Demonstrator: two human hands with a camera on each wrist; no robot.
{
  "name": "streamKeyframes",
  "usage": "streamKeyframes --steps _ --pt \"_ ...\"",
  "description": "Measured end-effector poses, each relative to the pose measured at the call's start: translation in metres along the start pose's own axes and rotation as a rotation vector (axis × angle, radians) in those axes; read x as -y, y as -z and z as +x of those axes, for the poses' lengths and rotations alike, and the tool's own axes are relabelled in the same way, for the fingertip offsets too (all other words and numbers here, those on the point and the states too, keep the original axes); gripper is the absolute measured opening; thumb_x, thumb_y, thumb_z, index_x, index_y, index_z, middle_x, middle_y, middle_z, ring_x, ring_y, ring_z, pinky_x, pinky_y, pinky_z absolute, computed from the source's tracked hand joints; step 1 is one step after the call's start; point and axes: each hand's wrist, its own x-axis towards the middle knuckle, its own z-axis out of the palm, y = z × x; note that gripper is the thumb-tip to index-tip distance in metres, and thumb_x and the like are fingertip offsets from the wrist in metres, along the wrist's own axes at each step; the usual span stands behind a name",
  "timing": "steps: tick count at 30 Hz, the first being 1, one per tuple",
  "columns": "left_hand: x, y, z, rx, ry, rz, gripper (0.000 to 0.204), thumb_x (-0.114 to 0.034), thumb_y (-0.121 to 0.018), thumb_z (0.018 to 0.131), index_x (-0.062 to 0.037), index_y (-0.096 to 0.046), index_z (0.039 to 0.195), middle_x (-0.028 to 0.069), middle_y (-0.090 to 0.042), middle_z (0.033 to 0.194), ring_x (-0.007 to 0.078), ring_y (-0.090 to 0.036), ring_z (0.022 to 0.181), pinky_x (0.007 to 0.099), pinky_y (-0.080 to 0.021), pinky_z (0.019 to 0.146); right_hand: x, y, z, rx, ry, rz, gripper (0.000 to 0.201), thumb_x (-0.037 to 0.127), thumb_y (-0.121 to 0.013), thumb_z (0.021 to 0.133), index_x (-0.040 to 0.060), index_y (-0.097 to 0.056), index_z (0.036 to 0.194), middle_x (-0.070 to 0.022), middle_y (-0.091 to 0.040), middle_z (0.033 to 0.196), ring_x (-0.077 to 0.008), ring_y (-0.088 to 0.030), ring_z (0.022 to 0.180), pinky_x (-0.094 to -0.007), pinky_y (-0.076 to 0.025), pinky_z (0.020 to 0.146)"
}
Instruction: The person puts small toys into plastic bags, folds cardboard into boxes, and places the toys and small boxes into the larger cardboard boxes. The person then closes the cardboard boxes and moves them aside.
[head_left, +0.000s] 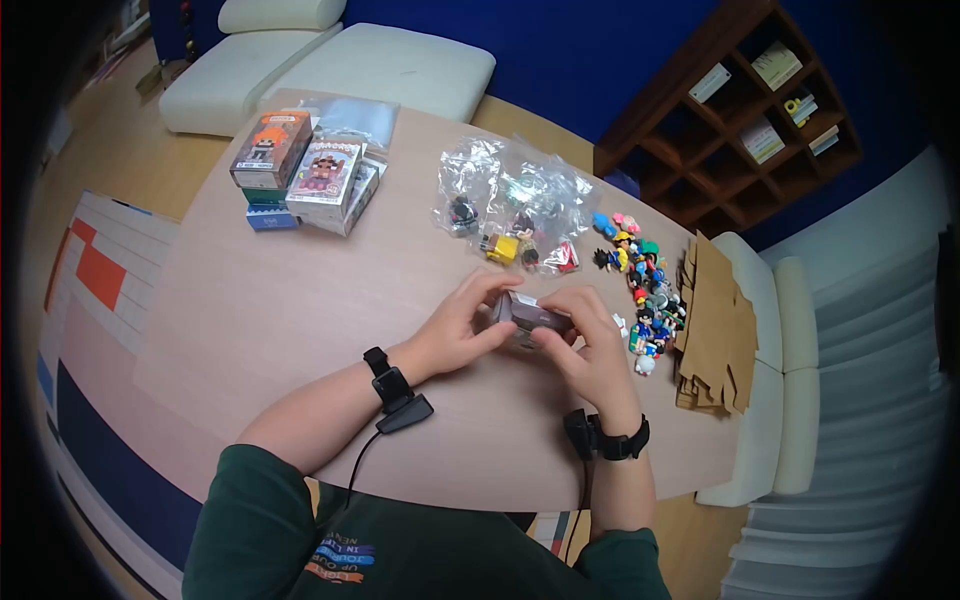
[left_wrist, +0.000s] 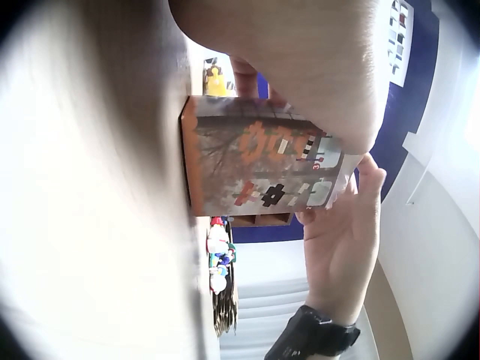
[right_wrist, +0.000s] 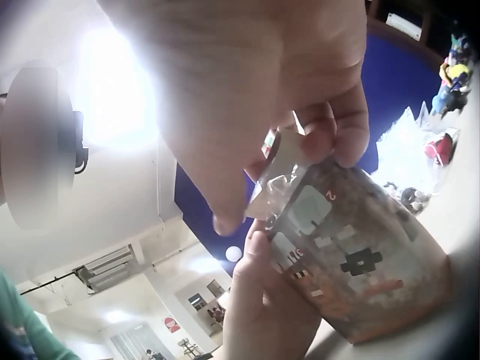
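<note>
A small printed box [head_left: 538,318] stands on the table between both hands. The left hand [head_left: 452,328] grips it, fingers on the far side and thumb on the near side. Opposite, the right hand [head_left: 598,362] has its fingers curled at the box's top edge. In the right wrist view, the box [right_wrist: 367,259] has a raised pale flap and clear film at its top, pinched by the right hand [right_wrist: 255,67]. The left wrist view shows brick-piece drawings on the box's side [left_wrist: 259,161]; what is inside cannot be seen.
Stacked boxes [head_left: 322,180] stand at the back left beside a plastic bag [head_left: 362,120]. Clear bags [head_left: 515,180] with small figures lie beyond the hands. Many toy figures [head_left: 645,290] and flattened brown cardboard [head_left: 718,330] lie at the right.
</note>
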Motion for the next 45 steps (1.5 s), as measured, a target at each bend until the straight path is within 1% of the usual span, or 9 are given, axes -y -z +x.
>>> streamKeyframes --steps 10,15,18,21,30,37,39,42,45 --pt "-0.003 0.003 0.001 0.031 -0.072 -0.012 0.050 -0.016 -0.063 0.094 -0.0066 -0.049 0.141 0.0127 -0.051 0.122 0.0242 -0.054 0.111 0.0367 -0.045 0.097 -0.009 -0.020 -0.014 -0.160 0.117 -0.109 0.018 0.004 -0.074 0.086 0.0040 -0.073 0.104 -0.0093 -0.068 0.101 -0.0218 -0.069 0.082 -0.0320 -0.055 0.067" --pt "-0.010 0.001 0.000 0.021 0.010 -0.059 0.037 -0.016 -0.059 0.098 -0.0053 -0.055 0.132 0.0137 -0.051 0.122 0.0252 -0.054 0.111 0.0381 -0.047 0.097 -0.020 -0.019 -0.019 -0.214 0.138 -0.029 0.018 0.002 -0.074 0.086 0.0025 -0.073 0.105 -0.0114 -0.067 0.104 -0.0229 -0.069 0.087 -0.0327 -0.056 0.072" --pt "-0.012 -0.001 -0.002 0.027 0.058 -0.077 0.032 -0.012 -0.056 0.098 -0.0055 -0.057 0.129 0.0142 -0.051 0.123 0.0264 -0.054 0.113 0.0387 -0.046 0.100 -0.018 -0.017 -0.023 -0.212 0.043 0.058 0.020 0.000 -0.073 0.086 0.0018 -0.073 0.106 -0.0110 -0.065 0.110 -0.0212 -0.067 0.092 -0.0316 -0.055 0.076" --pt "-0.009 -0.001 0.000 0.030 -0.062 0.025 0.029 -0.006 -0.052 0.099 -0.0064 -0.060 0.127 0.0148 -0.051 0.126 0.0283 -0.054 0.117 0.0394 -0.044 0.103 -0.028 -0.013 -0.029 -0.110 0.087 0.089 0.024 -0.002 -0.072 0.087 0.0022 -0.074 0.111 -0.0099 -0.061 0.116 -0.0194 -0.065 0.096 -0.0303 -0.054 0.079" --pt "-0.009 -0.004 0.001 0.029 -0.093 0.022 0.027 -0.005 -0.048 0.102 -0.0083 -0.063 0.124 0.0156 -0.046 0.141 0.0306 -0.051 0.123 0.0407 -0.041 0.108 -0.048 -0.012 -0.034 -0.035 0.088 0.257 0.034 -0.003 -0.072 0.086 0.0042 -0.073 0.119 -0.0095 -0.058 0.118 -0.0211 -0.059 0.111 -0.0310 -0.051 0.089" --pt "-0.005 -0.004 0.001 0.043 -0.108 0.048 0.026 -0.016 -0.050 0.105 -0.0065 -0.058 0.128 0.0156 -0.052 0.130 0.0294 -0.055 0.119 0.0407 -0.046 0.103 -0.026 -0.019 -0.031 -0.135 0.053 0.154 0.029 0.000 -0.072 0.085 0.0030 -0.070 0.113 -0.0090 -0.058 0.113 -0.0179 -0.060 0.096 -0.0293 -0.051 0.081" --pt "-0.004 -0.007 -0.002 -0.059 -0.011 -0.063 0.024 -0.018 -0.057 0.102 -0.0061 -0.061 0.123 0.0134 -0.058 0.117 0.0266 -0.061 0.106 0.0350 -0.052 0.089 -0.022 -0.023 -0.030 -0.205 0.045 0.117 0.021 0.000 -0.071 0.086 0.0019 -0.069 0.107 -0.0097 -0.058 0.109 -0.0166 -0.059 0.088 -0.0282 -0.050 0.076" --pt "-0.004 -0.008 -0.001 -0.095 -0.028 -0.048 0.025 -0.022 -0.058 0.102 -0.0066 -0.061 0.122 0.0121 -0.059 0.112 0.0239 -0.061 0.098 0.0320 -0.052 0.080 -0.020 -0.026 -0.029 -0.226 0.023 0.140 0.019 0.001 -0.071 0.087 0.0016 -0.068 0.106 -0.0105 -0.059 0.107 -0.0173 -0.060 0.088 -0.0282 -0.051 0.075" --pt "-0.003 -0.001 -0.003 -0.014 0.006 0.020 0.033 -0.028 -0.054 0.105 -0.0031 -0.060 0.124 0.0137 -0.059 0.116 0.0257 -0.059 0.108 0.0363 -0.049 0.094 -0.025 -0.026 -0.031 -0.228 0.066 0.179 0.019 0.002 -0.070 0.089 0.0017 -0.068 0.108 -0.0105 -0.059 0.108 -0.0176 -0.061 0.089 -0.0285 -0.051 0.075"
